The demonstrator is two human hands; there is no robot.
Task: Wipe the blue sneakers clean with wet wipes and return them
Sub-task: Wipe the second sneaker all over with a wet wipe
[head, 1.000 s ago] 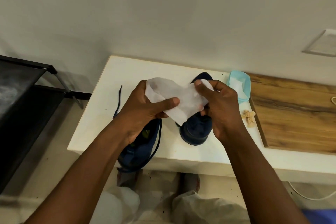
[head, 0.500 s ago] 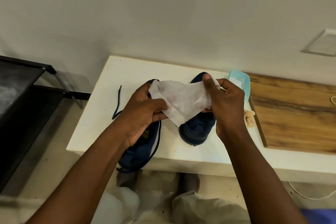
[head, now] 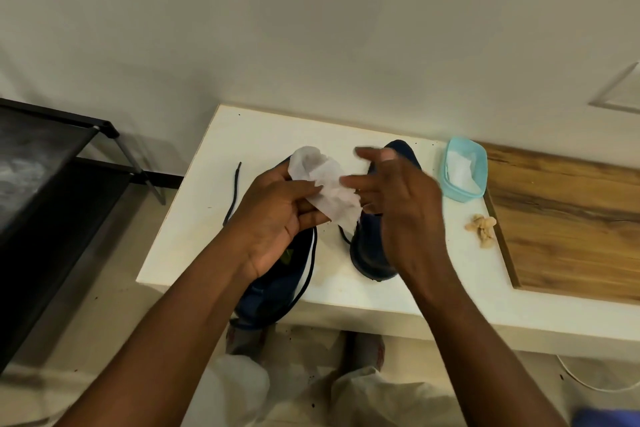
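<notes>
Your left hand (head: 277, 215) has the wet wipe (head: 325, 191), thumb and curled fingers pinching its lower left part, and the sheet fans out crumpled up and to the right. Your right hand (head: 405, 211) is loose, fingers stretched out and spread toward the wipe. It's motion-blurred, so I can't tell if the fingertips are actually on the sheet or just beside it. It isn't gripping anything.

That's the head cam, the only view you get. Both hands are up over the shoes on the white table (head: 194, 218). The blue sneaker (head: 277, 291) sits under your left wrist with its near end poking out over the table's front edge, and its loose lace (head: 232, 194) trails off to the left. The second sneaker (head: 374, 253) is just right of it, mostly hidden under your right hand.

To the right of the shoes there's a teal tub (head: 464, 170) with white wipes in it. Near it lies a small beige crumpled lump (head: 483, 225), right by the edge of a wooden board (head: 568, 218). A black rack (head: 41, 184) stands off to the left of the table.
</notes>
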